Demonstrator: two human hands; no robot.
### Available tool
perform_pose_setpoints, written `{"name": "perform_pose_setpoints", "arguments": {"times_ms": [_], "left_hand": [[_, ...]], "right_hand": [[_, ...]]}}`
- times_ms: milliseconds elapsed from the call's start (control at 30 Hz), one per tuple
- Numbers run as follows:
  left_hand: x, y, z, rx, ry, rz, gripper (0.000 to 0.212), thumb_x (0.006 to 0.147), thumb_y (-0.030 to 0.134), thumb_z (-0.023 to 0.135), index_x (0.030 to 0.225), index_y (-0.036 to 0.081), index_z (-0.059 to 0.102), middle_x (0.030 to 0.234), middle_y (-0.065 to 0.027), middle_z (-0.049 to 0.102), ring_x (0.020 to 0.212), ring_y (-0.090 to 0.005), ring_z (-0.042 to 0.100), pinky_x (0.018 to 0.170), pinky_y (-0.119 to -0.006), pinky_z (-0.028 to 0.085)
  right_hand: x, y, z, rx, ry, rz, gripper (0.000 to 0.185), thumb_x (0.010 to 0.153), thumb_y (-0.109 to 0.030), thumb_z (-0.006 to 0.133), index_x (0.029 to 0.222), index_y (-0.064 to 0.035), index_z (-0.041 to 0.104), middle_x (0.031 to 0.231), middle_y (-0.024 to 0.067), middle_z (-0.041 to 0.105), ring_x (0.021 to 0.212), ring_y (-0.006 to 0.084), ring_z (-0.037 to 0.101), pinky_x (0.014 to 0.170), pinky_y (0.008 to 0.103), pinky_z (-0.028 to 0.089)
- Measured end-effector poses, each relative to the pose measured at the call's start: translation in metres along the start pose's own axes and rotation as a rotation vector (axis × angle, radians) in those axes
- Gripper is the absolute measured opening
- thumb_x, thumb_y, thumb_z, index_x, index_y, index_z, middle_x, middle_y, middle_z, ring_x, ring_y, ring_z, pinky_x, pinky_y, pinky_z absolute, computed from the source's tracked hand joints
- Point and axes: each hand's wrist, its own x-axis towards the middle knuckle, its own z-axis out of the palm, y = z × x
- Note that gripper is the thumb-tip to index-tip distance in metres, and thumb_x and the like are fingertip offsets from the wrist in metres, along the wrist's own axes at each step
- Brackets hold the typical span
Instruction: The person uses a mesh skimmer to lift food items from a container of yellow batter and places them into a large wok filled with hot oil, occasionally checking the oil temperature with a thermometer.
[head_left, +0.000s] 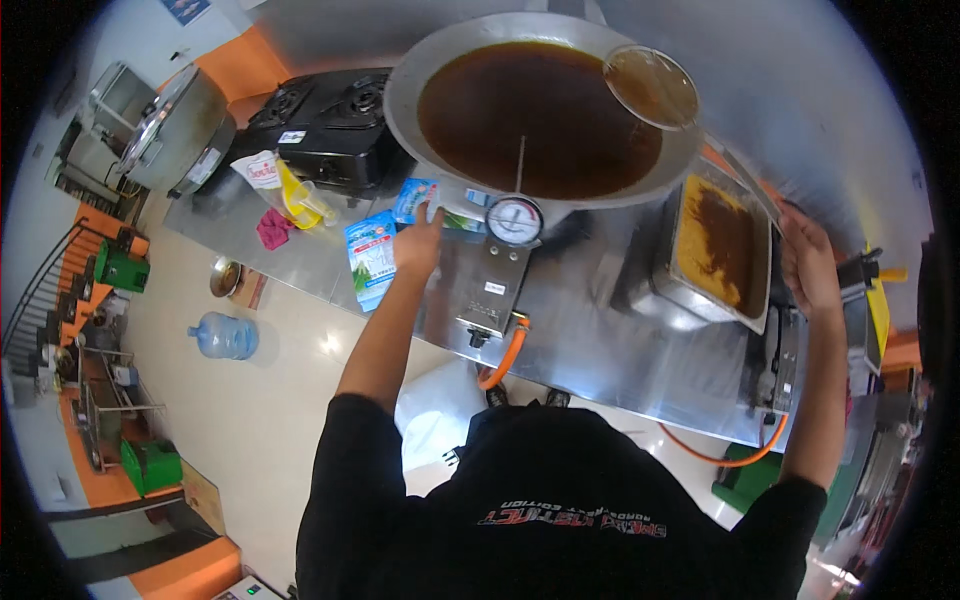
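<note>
My right hand (806, 259) grips the long metal handle of a round mesh skimmer (652, 86). The skimmer's mesh head lies over the right rim of a wide metal wok (409, 112) holding dark brown oil (540, 120). A dial thermometer (514, 220) stands at the wok's front, its thin probe reaching over the oil. My left hand (418, 244) is at the blue printed packets, fingers partly extended. One packet (371, 255) lies by its wrist, and another (415, 196) is at its fingertips; whether the fingers hold it cannot be seen.
Right of the wok stands a deep metal pan (667, 300) with yellow and brown contents. A black two-burner stove (330, 154), a yellow bag (289, 191), a pink cloth (274, 229) and a large pot (176, 127) are leftward. An orange gas hose (510, 356) hangs over the table edge (585, 382).
</note>
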Motion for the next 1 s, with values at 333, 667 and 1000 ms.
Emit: {"name": "perform_pose_setpoints", "arguments": {"times_ms": [333, 667, 1000], "left_hand": [[0.04, -0.022, -0.014, 0.196, -0.104, 0.095, 0.034, 0.09, 0.015, 0.058, 0.123, 0.011, 0.06, 0.123, -0.0149, 0.064, 0.09, -0.0314, 0.074, 0.071, -0.043, 0.06], [0.06, 0.01, 0.042, -0.182, -0.058, -0.081, 0.065, 0.084, 0.048, 0.069, 0.128, 0.001, 0.055, 0.12, -0.0195, 0.066, 0.098, -0.0354, 0.071, 0.081, -0.044, 0.058], [0.082, 0.025, 0.129, -0.313, 0.252, 0.059, 0.036, 0.097, 0.039, 0.049, 0.107, 0.012, 0.07, 0.095, -0.0185, 0.074, 0.091, -0.0393, 0.071, 0.079, -0.049, 0.056]], "right_hand": [[-0.007, 0.011, 0.01, 0.239, -0.032, 0.089, 0.039, 0.104, -0.024, 0.055, 0.138, -0.0052, 0.054, 0.06, -0.0137, 0.031, 0.043, -0.002, 0.023, 0.035, 0.0169, 0.018], [-0.015, -0.005, 0.031, 0.228, 0.012, 0.156, 0.041, 0.101, -0.022, 0.057, 0.139, -0.0044, 0.053, 0.062, -0.0119, 0.032, 0.047, 0.0008, 0.028, 0.04, 0.0206, 0.021], [-0.022, -0.004, 0.017, 0.136, 0.042, 0.12, 0.037, 0.103, -0.022, 0.055, 0.135, -0.0036, 0.056, 0.061, -0.013, 0.031, 0.046, 0.0, 0.025, 0.04, 0.02, 0.019]]}}
